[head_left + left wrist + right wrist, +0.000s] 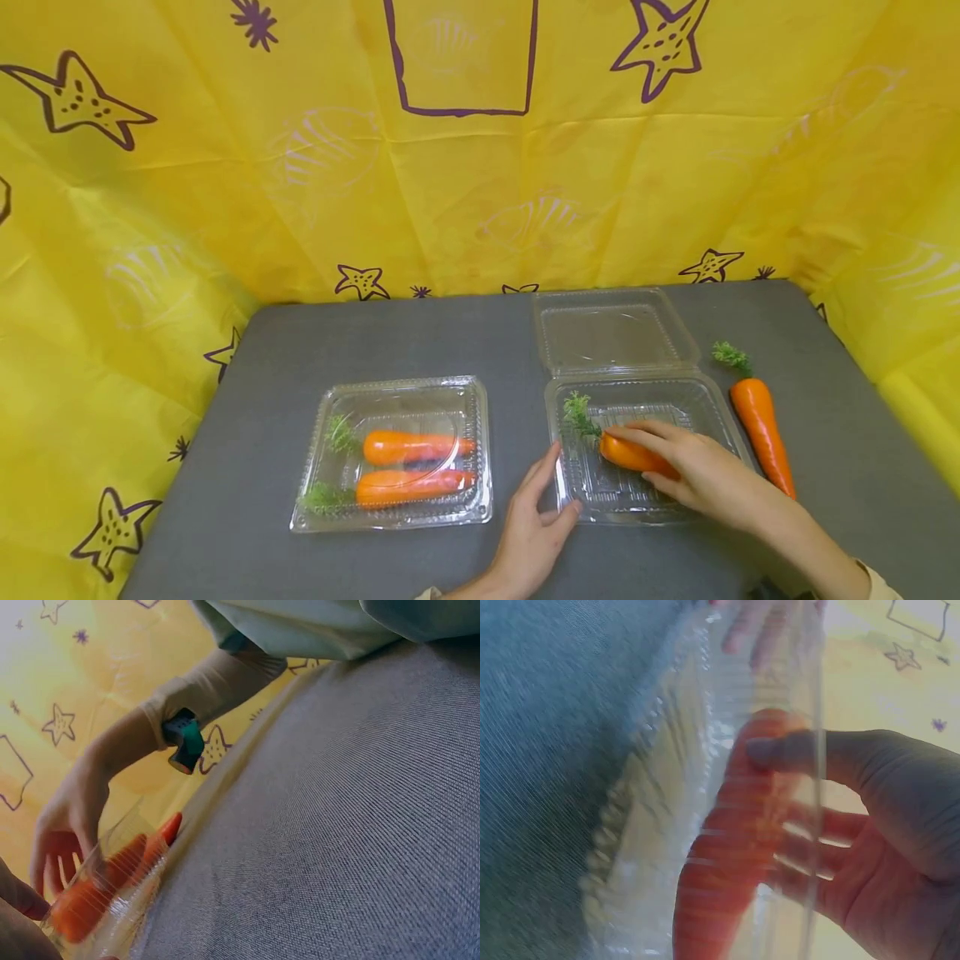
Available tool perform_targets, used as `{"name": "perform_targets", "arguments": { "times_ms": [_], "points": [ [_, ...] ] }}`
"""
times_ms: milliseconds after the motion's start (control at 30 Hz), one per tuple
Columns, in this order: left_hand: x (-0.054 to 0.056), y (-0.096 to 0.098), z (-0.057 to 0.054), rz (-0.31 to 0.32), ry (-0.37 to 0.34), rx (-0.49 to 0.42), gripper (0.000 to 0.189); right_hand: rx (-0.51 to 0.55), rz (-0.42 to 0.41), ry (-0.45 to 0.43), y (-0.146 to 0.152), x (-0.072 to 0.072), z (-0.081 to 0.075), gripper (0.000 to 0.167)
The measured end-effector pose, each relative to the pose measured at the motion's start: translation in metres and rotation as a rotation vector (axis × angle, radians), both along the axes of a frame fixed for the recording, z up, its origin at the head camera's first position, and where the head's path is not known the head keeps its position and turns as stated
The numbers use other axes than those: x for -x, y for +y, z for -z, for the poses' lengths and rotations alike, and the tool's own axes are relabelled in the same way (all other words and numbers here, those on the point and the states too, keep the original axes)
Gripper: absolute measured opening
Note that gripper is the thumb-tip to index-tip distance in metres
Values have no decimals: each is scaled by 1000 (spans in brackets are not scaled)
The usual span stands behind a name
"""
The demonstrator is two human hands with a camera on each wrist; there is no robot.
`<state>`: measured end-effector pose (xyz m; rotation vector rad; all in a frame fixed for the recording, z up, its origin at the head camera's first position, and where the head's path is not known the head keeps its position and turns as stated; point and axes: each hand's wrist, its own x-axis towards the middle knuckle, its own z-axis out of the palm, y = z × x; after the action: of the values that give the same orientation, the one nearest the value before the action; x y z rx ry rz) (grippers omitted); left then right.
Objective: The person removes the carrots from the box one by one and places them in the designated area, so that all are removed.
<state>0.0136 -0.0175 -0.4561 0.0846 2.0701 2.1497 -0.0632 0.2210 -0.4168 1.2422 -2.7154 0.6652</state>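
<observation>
On the right half of the table stands a clear plastic clamshell container (720, 392), its lid (611, 333) folded back flat. Inside its base my right hand (701, 471) grips an orange carrot (621, 451), green top pointing left. The right wrist view shows the thumb (780, 752) on the carrot (727, 847) through the clear wall, fingers on the other side. At the container's front left corner rests my left hand (528, 529), fingers extended along the outer wall. Another carrot (761, 425) lies on the table just right of the container.
To the left sits a closed clear container (483, 467) with two carrots, an upper carrot (408, 447) and a lower carrot (405, 487). The grey table (247, 467) is bordered behind and at the sides by a yellow patterned cloth (450, 192).
</observation>
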Motion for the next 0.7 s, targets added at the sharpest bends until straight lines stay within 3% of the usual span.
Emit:
{"name": "perform_targets", "arguments": {
  "times_ms": [333,700],
  "points": [
    [0,0,0,-6,-6,-8,71,33,68,75,8,5,-15,77],
    [-1,0,0,0,20,-14,70,61,89,114,16,8,-25,84]
  ]
}}
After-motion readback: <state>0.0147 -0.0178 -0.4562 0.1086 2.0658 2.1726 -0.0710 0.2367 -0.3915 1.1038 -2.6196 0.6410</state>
